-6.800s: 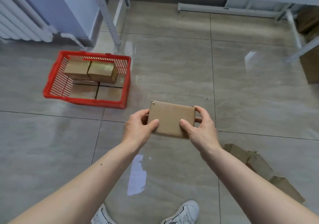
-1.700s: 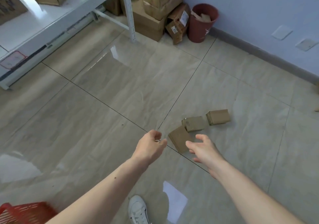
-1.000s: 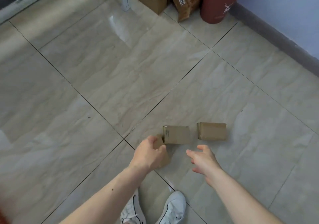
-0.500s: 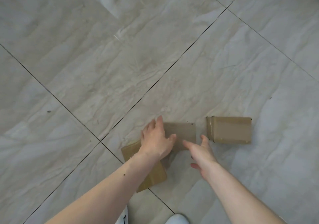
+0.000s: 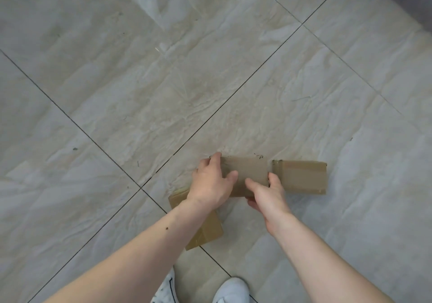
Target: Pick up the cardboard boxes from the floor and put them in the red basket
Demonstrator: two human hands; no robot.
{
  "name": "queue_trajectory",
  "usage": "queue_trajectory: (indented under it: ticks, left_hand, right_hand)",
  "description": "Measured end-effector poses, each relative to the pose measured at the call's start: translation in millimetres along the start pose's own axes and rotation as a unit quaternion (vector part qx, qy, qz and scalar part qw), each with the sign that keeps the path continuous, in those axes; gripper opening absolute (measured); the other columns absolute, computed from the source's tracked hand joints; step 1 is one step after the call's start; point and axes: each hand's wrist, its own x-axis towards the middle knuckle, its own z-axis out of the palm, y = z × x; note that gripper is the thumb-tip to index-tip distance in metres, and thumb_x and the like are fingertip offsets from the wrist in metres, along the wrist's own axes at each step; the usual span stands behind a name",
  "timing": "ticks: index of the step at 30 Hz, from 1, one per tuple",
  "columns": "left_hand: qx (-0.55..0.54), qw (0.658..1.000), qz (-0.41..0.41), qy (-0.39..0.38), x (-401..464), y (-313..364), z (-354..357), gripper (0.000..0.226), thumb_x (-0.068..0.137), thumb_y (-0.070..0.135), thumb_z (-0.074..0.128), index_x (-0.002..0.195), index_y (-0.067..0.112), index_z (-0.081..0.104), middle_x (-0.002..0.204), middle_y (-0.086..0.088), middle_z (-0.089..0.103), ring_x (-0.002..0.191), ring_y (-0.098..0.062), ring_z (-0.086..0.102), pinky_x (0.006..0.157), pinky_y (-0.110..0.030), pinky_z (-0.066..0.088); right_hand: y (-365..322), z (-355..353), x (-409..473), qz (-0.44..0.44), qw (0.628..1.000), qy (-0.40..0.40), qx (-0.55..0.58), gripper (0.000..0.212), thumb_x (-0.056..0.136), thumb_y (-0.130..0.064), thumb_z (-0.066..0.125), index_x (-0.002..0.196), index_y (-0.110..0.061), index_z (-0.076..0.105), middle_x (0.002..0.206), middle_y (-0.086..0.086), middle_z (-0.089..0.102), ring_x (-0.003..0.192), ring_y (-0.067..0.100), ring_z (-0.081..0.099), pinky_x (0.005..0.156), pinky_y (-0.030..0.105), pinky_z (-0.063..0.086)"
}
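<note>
The left forearm (image 5: 149,239) hides most of the nearest box (image 5: 208,231).

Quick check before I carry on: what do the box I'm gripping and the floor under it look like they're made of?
Middle box: plain brown cardboard, matt, with slightly frayed corners. Left hand and right hand grip its two ends. Floor: looks like glazed ceramic or stone-look tile, glossy, given the light reflections, marbled veining and dark grout lines.

the 3 cardboard boxes are plain tan-brown: middle box (image 5: 247,172), right box (image 5: 301,177), near box (image 5: 208,230). my floor tiles (image 5: 140,80) are pale grey-beige, marbled, with dark grout lines. my shoes (image 5: 231,290) are white.
</note>
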Motion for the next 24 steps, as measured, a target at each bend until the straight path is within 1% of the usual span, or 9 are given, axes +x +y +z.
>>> queue_trajectory:
  ticks: [4, 7, 9, 11, 14, 15, 19, 21, 24]
  left_hand:
    - [-0.046, 0.999, -0.012, 0.024, -52.6, 23.8, -44.3, 0.061, 0.090, 0.041, 0.054, 0.146, 0.025, 0.034, 0.138, -0.008, 0.041, 0.124, -0.034, 0.048, 0.100, -0.050, 0.047]
    - [-0.074, 0.996, -0.015, 0.052, -94.7, 41.3, -79.7, 0.054, 0.092, 0.039, 0.055, 0.141, 0.024, 0.038, 0.131, -0.007, 0.040, 0.116, -0.031, 0.052, 0.092, -0.044, 0.052]
    - [-0.102, 0.992, -0.012, 0.073, -123.4, 50.7, -101.9, 0.049, 0.093, 0.036, 0.057, 0.137, 0.022, 0.040, 0.126, -0.005, 0.039, 0.102, -0.025, 0.056, 0.077, -0.035, 0.054]
    - [-0.136, 0.986, -0.010, 0.098, -153.5, 56.7, -121.1, 0.045, 0.093, 0.035, 0.059, 0.133, 0.021, 0.043, 0.122, -0.005, 0.038, 0.083, -0.013, 0.054, 0.067, -0.026, 0.048]
    - [-0.188, 0.974, -0.021, 0.127, -195.6, 58.6, -140.9, 0.042, 0.091, 0.035, 0.062, 0.127, 0.019, 0.046, 0.120, -0.005, 0.039, 0.075, -0.003, 0.049, 0.076, -0.026, 0.042]
    - [-0.203, 0.970, -0.024, 0.135, -208.7, 58.3, -146.8, 0.042, 0.090, 0.036, 0.062, 0.125, 0.019, 0.045, 0.119, -0.004, 0.039, 0.076, -0.003, 0.049, 0.078, -0.025, 0.040]
    - [-0.251, 0.952, -0.023, 0.171, -249.8, 51.3, -167.1, 0.039, 0.089, 0.040, 0.063, 0.116, 0.016, 0.047, 0.116, -0.001, 0.047, 0.098, -0.018, 0.054, 0.081, -0.029, 0.039]
    - [-0.275, 0.941, -0.030, 0.192, -266.4, 45.2, -175.9, 0.036, 0.089, 0.042, 0.063, 0.107, 0.015, 0.048, 0.103, -0.002, 0.060, 0.096, -0.024, 0.059, 0.077, -0.034, 0.046]
    - [-0.316, 0.920, -0.052, 0.225, -292.7, 26.7, -187.5, 0.032, 0.088, 0.044, 0.063, 0.100, 0.017, 0.049, 0.091, 0.003, 0.061, 0.091, -0.025, 0.064, 0.082, -0.041, 0.054]
  right_hand:
    - [-47.4, -4.6, -61.6, -0.014, 0.999, -0.014, -0.030, 0.028, 0.088, -0.020, 0.066, 0.112, -0.028, 0.056, 0.098, -0.005, 0.069, 0.097, 0.023, 0.068, 0.088, 0.043, 0.058]
    - [-81.4, -6.8, -104.6, -0.044, 0.997, -0.028, -0.064, 0.017, 0.087, -0.020, 0.065, 0.097, -0.031, 0.057, 0.099, -0.003, 0.068, 0.095, 0.022, 0.067, 0.090, 0.046, 0.057]
    - [-101.7, -6.4, -132.6, -0.076, 0.992, -0.030, -0.091, 0.018, 0.086, -0.021, 0.067, 0.094, -0.032, 0.055, 0.102, -0.004, 0.069, 0.093, 0.019, 0.066, 0.091, 0.046, 0.056]
    - [-120.4, -2.9, -163.2, -0.112, 0.984, -0.034, -0.131, 0.033, 0.079, -0.028, 0.071, 0.107, -0.036, 0.054, 0.111, -0.003, 0.068, 0.100, 0.018, 0.067, 0.094, 0.046, 0.055]
    - [-139.9, 1.0, -204.9, -0.159, 0.967, -0.049, -0.192, 0.077, 0.056, -0.047, 0.072, 0.129, -0.039, 0.049, 0.127, -0.002, 0.059, 0.110, 0.020, 0.063, 0.097, 0.047, 0.053]
    - [-144.9, 2.6, -216.9, -0.173, 0.961, -0.052, -0.210, 0.082, 0.056, -0.047, 0.073, 0.134, -0.040, 0.047, 0.130, -0.002, 0.053, 0.113, 0.021, 0.062, 0.097, 0.048, 0.052]
    - [-165.4, 9.7, -260.5, -0.230, 0.932, -0.069, -0.272, 0.072, 0.077, -0.026, 0.078, 0.141, -0.032, 0.045, 0.128, -0.001, 0.039, 0.112, 0.017, 0.055, 0.100, 0.036, 0.048]
    - [-173.4, 16.0, -278.5, -0.251, 0.917, -0.086, -0.297, 0.071, 0.078, -0.027, 0.078, 0.141, -0.032, 0.045, 0.127, -0.003, 0.038, 0.111, 0.014, 0.052, 0.096, 0.029, 0.045]
    - [-177.4, 31.8, -306.5, -0.280, 0.888, -0.121, -0.344, 0.068, 0.078, -0.031, 0.077, 0.138, -0.035, 0.046, 0.125, -0.004, 0.038, 0.110, 0.013, 0.051, 0.095, 0.027, 0.042]
